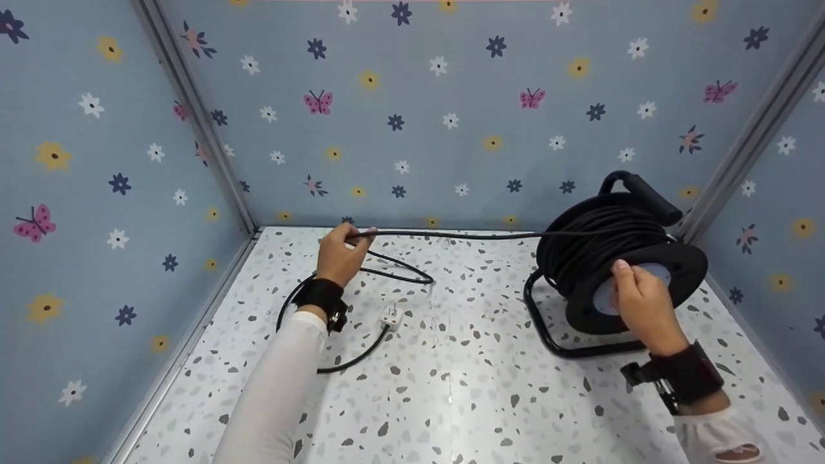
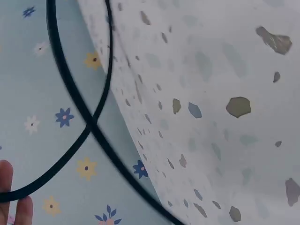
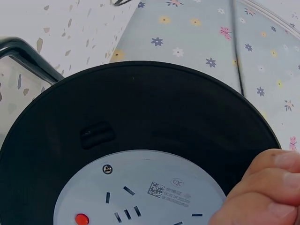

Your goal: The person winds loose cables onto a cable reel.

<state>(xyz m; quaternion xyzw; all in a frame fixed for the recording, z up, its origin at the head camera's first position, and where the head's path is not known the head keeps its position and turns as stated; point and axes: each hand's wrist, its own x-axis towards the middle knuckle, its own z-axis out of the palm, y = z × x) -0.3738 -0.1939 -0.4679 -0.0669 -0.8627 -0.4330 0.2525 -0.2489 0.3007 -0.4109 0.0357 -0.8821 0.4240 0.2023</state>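
Note:
A black cable reel (image 1: 602, 258) stands on its tubular frame at the right, with many turns of cable on its drum. My right hand (image 1: 644, 303) is at the front disc of the reel, fingers curled; whatever it grips there is hidden. The right wrist view shows the disc's pale centre plate (image 3: 140, 187) with a red button beside these fingers (image 3: 267, 187). From the drum a black cable (image 1: 464, 236) runs left, nearly level, to my left hand (image 1: 341, 254), which pinches it between thumb and fingers. Beyond that hand the cable loops loosely down to a white plug (image 1: 391, 318).
A speckled white tabletop (image 1: 477, 399) lies under everything. Blue flowered panels (image 1: 425, 142) rise at the back and both sides, joined by metal corner strips (image 1: 193, 109). The reel's carrying handle (image 1: 651, 198) sticks up near the back right corner.

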